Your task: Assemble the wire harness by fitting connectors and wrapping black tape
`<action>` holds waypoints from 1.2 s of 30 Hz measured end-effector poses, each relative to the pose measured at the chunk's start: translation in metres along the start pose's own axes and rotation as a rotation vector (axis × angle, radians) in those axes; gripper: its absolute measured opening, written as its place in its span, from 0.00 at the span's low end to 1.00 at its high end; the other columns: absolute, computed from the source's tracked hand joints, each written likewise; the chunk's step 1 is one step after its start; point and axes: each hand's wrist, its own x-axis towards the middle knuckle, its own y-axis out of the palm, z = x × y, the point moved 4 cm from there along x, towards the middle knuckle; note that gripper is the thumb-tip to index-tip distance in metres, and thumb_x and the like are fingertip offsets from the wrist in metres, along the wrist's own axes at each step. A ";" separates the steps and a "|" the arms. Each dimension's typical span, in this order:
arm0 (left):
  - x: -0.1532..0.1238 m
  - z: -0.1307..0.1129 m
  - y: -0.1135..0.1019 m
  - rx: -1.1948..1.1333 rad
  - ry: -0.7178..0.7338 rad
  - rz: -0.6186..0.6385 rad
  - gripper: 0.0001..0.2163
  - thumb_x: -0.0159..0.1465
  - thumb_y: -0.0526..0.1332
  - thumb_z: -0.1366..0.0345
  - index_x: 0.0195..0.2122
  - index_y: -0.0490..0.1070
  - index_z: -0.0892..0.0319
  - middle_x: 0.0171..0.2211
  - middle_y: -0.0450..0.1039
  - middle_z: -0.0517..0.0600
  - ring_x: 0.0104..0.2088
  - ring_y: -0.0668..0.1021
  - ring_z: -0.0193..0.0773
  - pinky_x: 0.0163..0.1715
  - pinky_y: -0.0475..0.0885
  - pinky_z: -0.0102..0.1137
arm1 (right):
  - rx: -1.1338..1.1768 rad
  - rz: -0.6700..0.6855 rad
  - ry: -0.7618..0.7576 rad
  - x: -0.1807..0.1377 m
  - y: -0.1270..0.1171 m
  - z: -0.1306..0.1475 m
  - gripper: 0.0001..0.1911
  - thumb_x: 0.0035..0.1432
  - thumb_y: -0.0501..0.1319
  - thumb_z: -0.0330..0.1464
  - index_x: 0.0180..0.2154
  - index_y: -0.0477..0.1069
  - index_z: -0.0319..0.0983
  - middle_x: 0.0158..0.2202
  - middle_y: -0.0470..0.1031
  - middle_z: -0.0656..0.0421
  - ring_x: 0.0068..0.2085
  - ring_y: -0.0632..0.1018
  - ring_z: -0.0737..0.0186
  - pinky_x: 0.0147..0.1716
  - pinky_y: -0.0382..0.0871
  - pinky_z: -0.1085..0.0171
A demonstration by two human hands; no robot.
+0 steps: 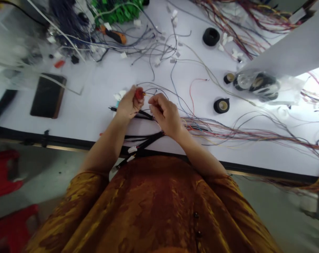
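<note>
A red round connector [139, 93] with dark holes in its face is gripped in my left hand [129, 104]. Close to its right, my right hand [166, 114] pinches with thumb and forefinger at a thin wire [148, 93] that runs to the connector. The wire's end and the exact grip are too small to make out. Below my hands lies a wire harness with black sleeved branches [148, 140], and its loose coloured wires [227, 128] stretch away to the right. White connectors [132, 149] hang on the branches near the table edge.
Tape rolls [221, 105] stand on the white table [96, 121] at right, near a large pale column [288, 45]. A dark phone-like slab [48, 95] lies at left. Behind are an orange-black tool [115, 36], green connectors [117, 12] and tangled wires. Red stools [6, 172] stand below.
</note>
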 end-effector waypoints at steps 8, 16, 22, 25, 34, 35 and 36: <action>-0.004 -0.001 0.000 -0.052 0.037 0.022 0.14 0.73 0.58 0.61 0.31 0.74 0.59 0.25 0.76 0.47 0.18 0.72 0.25 0.19 0.69 0.20 | -0.110 -0.165 -0.020 0.028 0.016 -0.041 0.07 0.66 0.56 0.32 0.33 0.67 0.40 0.35 0.73 0.58 0.38 0.73 0.65 0.42 0.67 0.65; -0.008 -0.002 0.004 -0.024 0.070 0.064 0.18 0.76 0.51 0.64 0.32 0.76 0.60 0.24 0.73 0.48 0.19 0.70 0.26 0.18 0.67 0.21 | -0.148 -0.232 0.045 0.031 0.014 -0.050 0.07 0.66 0.57 0.32 0.34 0.70 0.40 0.35 0.75 0.59 0.36 0.72 0.65 0.39 0.65 0.65; -0.008 -0.002 0.003 -0.022 0.083 0.057 0.14 0.73 0.57 0.61 0.32 0.76 0.60 0.26 0.74 0.48 0.19 0.71 0.26 0.19 0.67 0.22 | -0.193 -0.163 0.047 0.028 0.015 -0.051 0.07 0.67 0.57 0.32 0.35 0.71 0.40 0.36 0.75 0.58 0.38 0.74 0.63 0.41 0.67 0.64; -0.009 -0.002 0.003 -0.006 0.090 0.049 0.13 0.73 0.58 0.61 0.32 0.76 0.59 0.27 0.75 0.48 0.20 0.72 0.26 0.20 0.68 0.22 | -0.214 -0.144 0.064 0.026 0.015 -0.050 0.08 0.67 0.57 0.33 0.34 0.71 0.40 0.37 0.75 0.57 0.37 0.74 0.63 0.39 0.66 0.64; -0.015 -0.005 0.007 0.091 0.131 0.068 0.14 0.74 0.54 0.65 0.33 0.75 0.58 0.29 0.76 0.49 0.22 0.72 0.28 0.22 0.66 0.22 | -0.233 -0.193 0.057 0.026 0.022 -0.049 0.12 0.68 0.55 0.33 0.29 0.66 0.40 0.32 0.70 0.59 0.34 0.71 0.65 0.37 0.62 0.64; -0.016 -0.005 0.007 0.097 0.128 0.066 0.13 0.74 0.54 0.65 0.33 0.75 0.57 0.29 0.76 0.49 0.22 0.71 0.28 0.22 0.66 0.23 | -0.222 -0.201 0.058 0.026 0.022 -0.050 0.13 0.68 0.55 0.33 0.29 0.66 0.40 0.31 0.70 0.59 0.34 0.70 0.65 0.37 0.62 0.64; -0.016 -0.005 0.008 0.100 0.125 0.060 0.13 0.73 0.55 0.65 0.33 0.74 0.57 0.29 0.76 0.49 0.22 0.71 0.28 0.22 0.66 0.23 | -0.212 -0.205 0.058 0.026 0.023 -0.051 0.13 0.67 0.55 0.32 0.28 0.65 0.40 0.30 0.70 0.60 0.33 0.70 0.65 0.37 0.62 0.64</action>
